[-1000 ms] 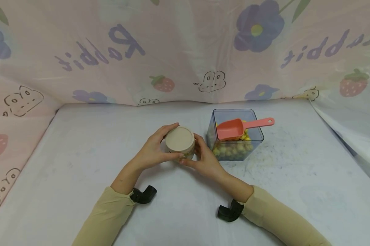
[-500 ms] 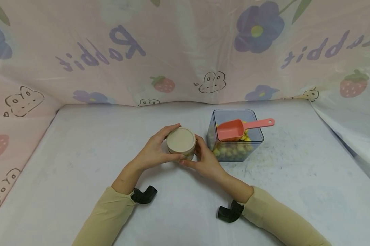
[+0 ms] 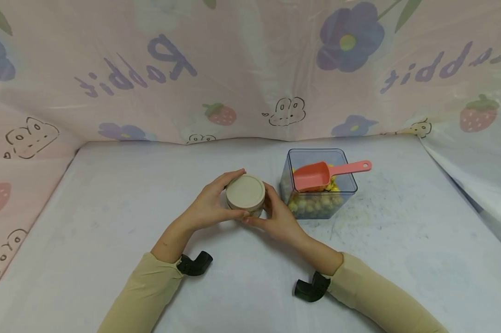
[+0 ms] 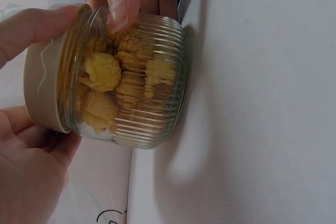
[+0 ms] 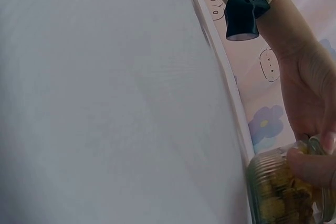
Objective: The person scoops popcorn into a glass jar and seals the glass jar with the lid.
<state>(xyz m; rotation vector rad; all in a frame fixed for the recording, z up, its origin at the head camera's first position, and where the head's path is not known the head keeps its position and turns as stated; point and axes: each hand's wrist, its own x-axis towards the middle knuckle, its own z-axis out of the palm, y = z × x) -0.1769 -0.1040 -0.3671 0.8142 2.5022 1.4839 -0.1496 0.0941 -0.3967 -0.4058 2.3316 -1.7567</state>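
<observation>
Between both hands is a ribbed glass jar with yellow-brown popcorn pieces inside. A beige lid covers its mouth. My left hand grips the lid's side, fingers behind and thumb in front. My right hand holds the glass body from the right, its thumb on the front of the jar. In the left wrist view the jar's base is close to the white tabletop. The right wrist view shows only part of the jar, at the lower right corner.
Just right of the right hand stands a clear square bin partly filled with yellow popcorn. A pink scoop lies in it, handle over the right rim. Printed sheeting rises behind the white table. Black wrist pieces stick out from the sleeves.
The jar and lid have shifted very slightly to the right within the hands' grip. The hands, bin and scoop have hardly moved.
</observation>
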